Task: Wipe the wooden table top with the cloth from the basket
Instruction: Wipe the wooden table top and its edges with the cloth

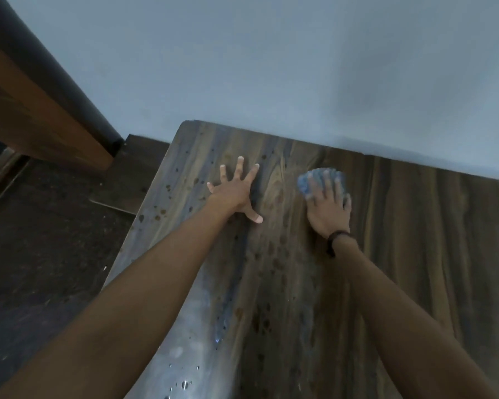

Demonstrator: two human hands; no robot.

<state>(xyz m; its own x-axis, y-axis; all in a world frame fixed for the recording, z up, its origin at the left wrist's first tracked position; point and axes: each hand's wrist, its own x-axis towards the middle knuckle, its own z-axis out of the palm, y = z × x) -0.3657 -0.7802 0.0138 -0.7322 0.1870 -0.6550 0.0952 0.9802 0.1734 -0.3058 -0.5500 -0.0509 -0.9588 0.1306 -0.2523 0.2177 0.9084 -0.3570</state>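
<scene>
A dark wooden table top [415, 240] stands against a pale wall, its left part speckled with water drops and dark spots. My left hand [236, 191] lies flat on the wood near the far left corner, fingers spread. A little to its right, my right hand [329, 205] presses a crumpled blue cloth [304, 182] onto the table with straight fingers; most of the cloth is hidden under the hand. A dark band sits on my right wrist. The basket is out of view.
The pale wall [300, 67] runs along the table's far edge. Left of the table lies a dark floor [41, 254]. A slanted brown wooden beam with a black roll [41, 90] along it crosses the upper left corner.
</scene>
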